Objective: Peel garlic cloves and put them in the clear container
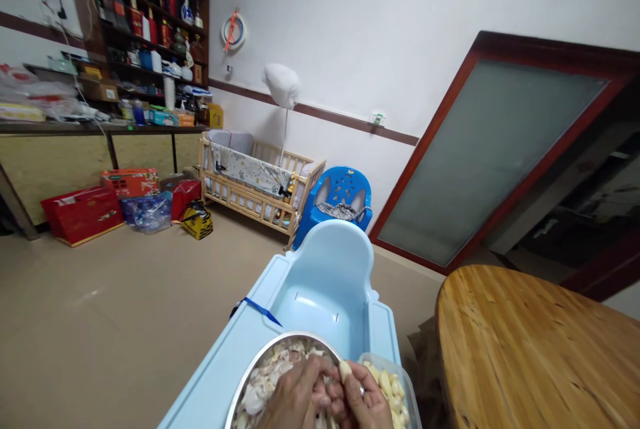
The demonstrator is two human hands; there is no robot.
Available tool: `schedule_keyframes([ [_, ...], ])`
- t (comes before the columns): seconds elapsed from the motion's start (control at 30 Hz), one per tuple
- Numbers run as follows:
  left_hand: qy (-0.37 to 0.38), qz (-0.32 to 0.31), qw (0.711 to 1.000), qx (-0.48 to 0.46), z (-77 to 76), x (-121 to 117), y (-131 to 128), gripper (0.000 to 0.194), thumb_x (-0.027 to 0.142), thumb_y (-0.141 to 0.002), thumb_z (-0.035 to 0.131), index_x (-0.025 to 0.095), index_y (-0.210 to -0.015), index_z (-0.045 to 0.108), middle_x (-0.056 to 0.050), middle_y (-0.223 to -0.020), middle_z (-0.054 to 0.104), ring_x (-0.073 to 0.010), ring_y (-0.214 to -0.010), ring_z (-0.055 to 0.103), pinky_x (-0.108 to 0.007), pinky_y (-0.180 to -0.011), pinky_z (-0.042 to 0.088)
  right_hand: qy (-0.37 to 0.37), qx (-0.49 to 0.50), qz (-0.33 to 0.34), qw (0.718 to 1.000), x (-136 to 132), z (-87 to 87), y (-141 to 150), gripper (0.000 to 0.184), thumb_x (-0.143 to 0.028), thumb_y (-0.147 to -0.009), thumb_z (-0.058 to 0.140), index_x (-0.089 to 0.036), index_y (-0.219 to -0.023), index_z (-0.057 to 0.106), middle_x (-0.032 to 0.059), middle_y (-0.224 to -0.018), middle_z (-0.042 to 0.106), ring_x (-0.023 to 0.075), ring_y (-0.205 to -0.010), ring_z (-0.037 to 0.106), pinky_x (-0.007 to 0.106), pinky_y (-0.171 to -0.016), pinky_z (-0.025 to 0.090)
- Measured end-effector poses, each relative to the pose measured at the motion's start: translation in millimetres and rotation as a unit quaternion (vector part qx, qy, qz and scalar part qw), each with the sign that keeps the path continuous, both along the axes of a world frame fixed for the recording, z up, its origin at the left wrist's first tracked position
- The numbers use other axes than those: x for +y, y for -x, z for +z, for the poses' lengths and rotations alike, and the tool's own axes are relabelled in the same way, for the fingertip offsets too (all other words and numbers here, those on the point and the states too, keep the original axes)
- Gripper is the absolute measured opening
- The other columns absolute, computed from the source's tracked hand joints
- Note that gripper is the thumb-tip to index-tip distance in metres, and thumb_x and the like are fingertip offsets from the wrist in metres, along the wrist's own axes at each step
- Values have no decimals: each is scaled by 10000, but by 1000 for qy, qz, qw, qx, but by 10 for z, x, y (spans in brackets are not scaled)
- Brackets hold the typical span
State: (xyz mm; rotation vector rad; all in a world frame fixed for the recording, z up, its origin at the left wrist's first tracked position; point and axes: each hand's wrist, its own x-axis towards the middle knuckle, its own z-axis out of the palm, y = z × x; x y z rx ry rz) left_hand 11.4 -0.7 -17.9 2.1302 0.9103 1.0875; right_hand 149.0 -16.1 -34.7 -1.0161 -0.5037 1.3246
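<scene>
A pale garlic clove [345, 369] is pinched between the thumb and fingers of my right hand [369, 401]. My left hand [299, 394] is closed beside it, fingers curled close to the clove; what lies in them, if anything, is hidden. Both hands are over a round metal bowl [249, 375] holding papery garlic skins [265, 381]. At the right of the bowl, partly behind my right hand, a clear plastic container [411, 397] holds several peeled garlic cloves [393, 385]. Bowl and container rest on a light blue plastic child's chair [210, 375].
A wooden table [540, 349] stands close on the right. Beyond the chair are a blue child seat [345, 182] and a wooden crib [250, 205]. Red gift bags [83, 215] and boxes lie on the floor at left, below a cluttered counter [60, 127].
</scene>
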Motion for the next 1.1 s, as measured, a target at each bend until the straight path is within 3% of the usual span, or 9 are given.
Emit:
schedule_keyframes([
  [0.17,-80,33,994,64,5,33,22,229,62,-786,380,175,-658,532,-44,-625,615,-178,-581,581,-257,-547,427,-4,72,47,996,3,40,-10,391,-288,-528,837,-159,-844,647,42,-614,723,94,-421,604,158,-402,456],
  [0.4,-119,56,989,67,15,52,50,245,83,-816,400,163,-708,605,-63,-713,594,-191,-665,570,-277,-593,433,27,161,112,980,28,5,-63,285,-250,-533,837,-149,-765,704,26,-587,707,70,-421,603,128,-404,443],
  [0.67,-145,65,986,57,-19,65,38,257,37,-783,378,158,-738,600,-68,-660,611,-210,-622,568,-294,-551,415,27,164,126,978,26,9,-67,284,-222,-539,830,-146,-786,711,12,-555,700,57,-365,572,111,-352,424],
  [0.9,-128,55,990,29,96,64,21,245,43,-788,379,168,-821,587,-68,-725,627,-216,-672,572,-303,-586,429,6,138,157,978,18,-6,-45,271,-287,-581,810,-121,-760,692,40,-548,705,57,-318,561,107,-311,398],
  [1.1,-150,71,985,37,123,90,-4,199,29,-740,385,170,-669,507,-53,-654,594,-202,-631,559,-284,-558,404,-5,88,181,979,3,-64,-40,344,-342,-615,787,-95,-821,667,57,-535,698,65,-326,581,97,-314,391],
])
